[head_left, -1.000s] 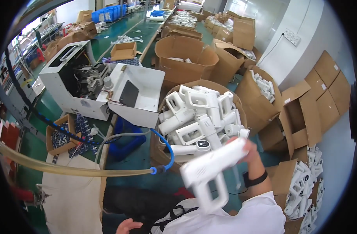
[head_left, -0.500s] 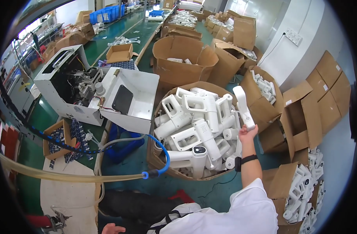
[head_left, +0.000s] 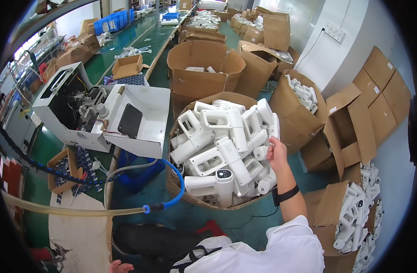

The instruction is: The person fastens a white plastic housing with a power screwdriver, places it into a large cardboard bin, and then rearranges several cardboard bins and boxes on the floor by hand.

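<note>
My right hand (head_left: 276, 152) reaches over a big round-sided cardboard box (head_left: 217, 204) heaped with white plastic gun-shaped housings (head_left: 217, 145). The fingers are spread and hold nothing; they hover by the right edge of the heap, just below a long white housing (head_left: 268, 119) lying on top. A black band sits on that wrist. Only the fingertips of my left hand (head_left: 119, 266) show at the lower edge, near my lap, touching nothing I can see.
A white box-shaped machine (head_left: 103, 118) with an open lid stands to the left, with a blue hose (head_left: 176, 182) and a yellowish tube (head_left: 72, 210) running below it. Open cartons (head_left: 199, 68) ring the heap; one on the right (head_left: 354, 214) holds more white parts.
My right hand carried a white housing from near my chest up to the heap, set it on the right side and let go. The view has tilted slightly.
</note>
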`<state>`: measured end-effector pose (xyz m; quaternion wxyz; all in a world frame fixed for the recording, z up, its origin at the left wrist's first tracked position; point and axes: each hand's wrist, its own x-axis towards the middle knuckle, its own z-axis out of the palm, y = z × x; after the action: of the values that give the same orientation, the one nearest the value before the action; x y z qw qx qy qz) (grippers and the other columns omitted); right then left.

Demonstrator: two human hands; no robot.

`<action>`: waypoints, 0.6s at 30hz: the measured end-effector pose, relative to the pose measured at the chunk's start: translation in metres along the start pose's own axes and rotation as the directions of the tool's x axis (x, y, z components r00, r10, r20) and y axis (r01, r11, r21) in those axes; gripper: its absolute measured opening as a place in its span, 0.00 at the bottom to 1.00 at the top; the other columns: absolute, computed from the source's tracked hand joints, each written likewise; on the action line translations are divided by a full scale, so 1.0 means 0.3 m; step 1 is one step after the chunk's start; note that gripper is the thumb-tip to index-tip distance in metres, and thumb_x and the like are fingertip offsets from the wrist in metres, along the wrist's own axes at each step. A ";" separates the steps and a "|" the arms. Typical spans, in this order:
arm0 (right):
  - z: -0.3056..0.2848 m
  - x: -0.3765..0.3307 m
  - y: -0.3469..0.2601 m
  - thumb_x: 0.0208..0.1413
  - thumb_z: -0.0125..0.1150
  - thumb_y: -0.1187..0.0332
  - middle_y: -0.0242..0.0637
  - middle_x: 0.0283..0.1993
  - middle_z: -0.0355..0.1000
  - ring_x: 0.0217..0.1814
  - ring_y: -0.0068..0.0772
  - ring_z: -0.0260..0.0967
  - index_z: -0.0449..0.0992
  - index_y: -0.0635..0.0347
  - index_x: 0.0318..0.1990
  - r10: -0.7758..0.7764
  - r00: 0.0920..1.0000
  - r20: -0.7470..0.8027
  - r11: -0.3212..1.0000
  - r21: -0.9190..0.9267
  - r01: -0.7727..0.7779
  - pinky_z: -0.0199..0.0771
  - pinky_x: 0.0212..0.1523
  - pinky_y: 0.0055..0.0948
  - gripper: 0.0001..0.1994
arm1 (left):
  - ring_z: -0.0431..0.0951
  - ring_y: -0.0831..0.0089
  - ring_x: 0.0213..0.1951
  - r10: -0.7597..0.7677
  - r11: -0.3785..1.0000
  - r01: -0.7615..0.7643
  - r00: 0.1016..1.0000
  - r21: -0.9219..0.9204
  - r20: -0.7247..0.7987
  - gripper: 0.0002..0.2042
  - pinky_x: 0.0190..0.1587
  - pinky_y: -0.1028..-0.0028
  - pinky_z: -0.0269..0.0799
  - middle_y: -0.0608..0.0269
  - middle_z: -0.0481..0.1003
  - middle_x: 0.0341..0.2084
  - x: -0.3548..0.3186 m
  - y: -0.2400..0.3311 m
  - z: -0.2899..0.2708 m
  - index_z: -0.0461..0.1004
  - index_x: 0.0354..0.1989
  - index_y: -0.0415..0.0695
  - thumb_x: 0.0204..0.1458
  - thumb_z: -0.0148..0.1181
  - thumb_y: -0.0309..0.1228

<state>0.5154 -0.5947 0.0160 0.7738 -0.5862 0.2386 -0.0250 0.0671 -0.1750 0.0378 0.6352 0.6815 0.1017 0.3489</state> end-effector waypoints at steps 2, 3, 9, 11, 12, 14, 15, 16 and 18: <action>0.049 -0.112 -0.018 0.54 0.54 0.62 0.25 0.12 0.56 0.10 0.18 0.49 0.70 0.59 0.32 0.024 0.979 0.204 1.000 0.001 -0.025 0.49 0.11 0.20 0.09 | 0.76 0.61 0.42 0.000 0.996 0.006 0.998 0.093 -0.064 0.23 0.43 0.67 0.73 0.47 0.71 0.47 -0.030 -0.045 -0.072 0.62 0.58 0.36 0.57 0.53 0.35; 0.073 -0.175 -0.028 0.55 0.53 0.63 0.24 0.10 0.54 0.09 0.17 0.49 0.69 0.60 0.31 0.045 0.916 0.398 0.999 -0.011 -0.044 0.50 0.12 0.20 0.09 | 0.76 0.61 0.41 0.000 0.984 0.024 0.991 0.179 -0.133 0.22 0.43 0.67 0.73 0.47 0.72 0.45 -0.043 -0.055 -0.094 0.63 0.56 0.37 0.57 0.53 0.35; 0.152 -0.498 -0.042 0.55 0.56 0.70 0.23 0.16 0.62 0.13 0.14 0.54 0.72 0.61 0.32 0.290 0.441 0.850 0.936 -0.347 0.054 0.52 0.13 0.17 0.04 | 0.75 0.62 0.43 0.022 0.793 0.289 0.867 0.537 -0.499 0.19 0.46 0.69 0.72 0.52 0.74 0.43 -0.030 -0.052 -0.110 0.69 0.51 0.38 0.56 0.55 0.37; 0.147 -0.544 -0.013 0.55 0.58 0.68 0.22 0.19 0.64 0.16 0.13 0.56 0.72 0.60 0.34 0.397 0.255 0.882 0.887 -0.440 0.143 0.54 0.15 0.16 0.06 | 0.75 0.62 0.44 0.028 0.753 0.334 0.845 0.567 -0.534 0.19 0.46 0.69 0.71 0.52 0.74 0.43 -0.024 -0.046 -0.106 0.70 0.51 0.38 0.56 0.55 0.38; 0.146 -0.568 0.007 0.55 0.58 0.68 0.22 0.19 0.64 0.16 0.13 0.56 0.72 0.60 0.34 0.387 0.257 0.885 0.891 -0.431 0.143 0.54 0.15 0.16 0.06 | 0.74 0.63 0.45 0.032 0.705 0.391 0.816 0.592 -0.576 0.19 0.47 0.69 0.71 0.53 0.74 0.43 -0.021 -0.041 -0.103 0.70 0.50 0.38 0.56 0.55 0.39; 0.136 -0.622 0.044 0.55 0.58 0.62 0.23 0.19 0.64 0.17 0.13 0.56 0.72 0.59 0.34 0.488 0.103 0.866 0.854 -0.499 0.147 0.54 0.17 0.16 0.09 | 0.74 0.62 0.45 0.021 0.638 0.417 0.831 0.647 -0.556 0.20 0.47 0.68 0.70 0.52 0.74 0.44 -0.008 -0.029 -0.093 0.70 0.50 0.38 0.56 0.55 0.40; 0.130 -0.641 0.072 0.55 0.58 0.62 0.23 0.19 0.64 0.17 0.13 0.56 0.72 0.59 0.34 0.477 0.109 0.872 0.860 -0.489 0.145 0.54 0.17 0.16 0.09 | 0.74 0.61 0.45 0.006 0.561 0.449 0.838 0.695 -0.546 0.20 0.48 0.68 0.70 0.51 0.74 0.44 0.005 -0.027 -0.093 0.70 0.51 0.38 0.55 0.55 0.40; 0.125 -0.653 0.099 0.55 0.58 0.62 0.23 0.19 0.64 0.17 0.13 0.56 0.72 0.59 0.34 0.503 0.068 0.862 0.839 -0.506 0.199 0.53 0.17 0.17 0.10 | 0.74 0.61 0.45 0.011 0.567 0.436 0.844 0.699 -0.536 0.20 0.48 0.68 0.70 0.51 0.74 0.44 0.007 -0.047 -0.105 0.70 0.51 0.38 0.55 0.55 0.40; 0.119 -0.677 0.160 0.54 0.59 0.61 0.24 0.19 0.64 0.17 0.13 0.55 0.72 0.59 0.35 0.525 0.039 0.850 0.818 -0.517 0.253 0.53 0.17 0.18 0.10 | 0.74 0.59 0.46 -0.078 0.566 0.462 0.854 0.683 -0.514 0.21 0.49 0.67 0.69 0.49 0.73 0.45 -0.002 -0.113 -0.151 0.70 0.51 0.37 0.55 0.56 0.41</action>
<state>0.3383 -0.4831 0.0479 0.5128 -0.6005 -0.3050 0.5324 0.0497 -0.1336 0.0037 0.2783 0.7702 0.4869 0.3039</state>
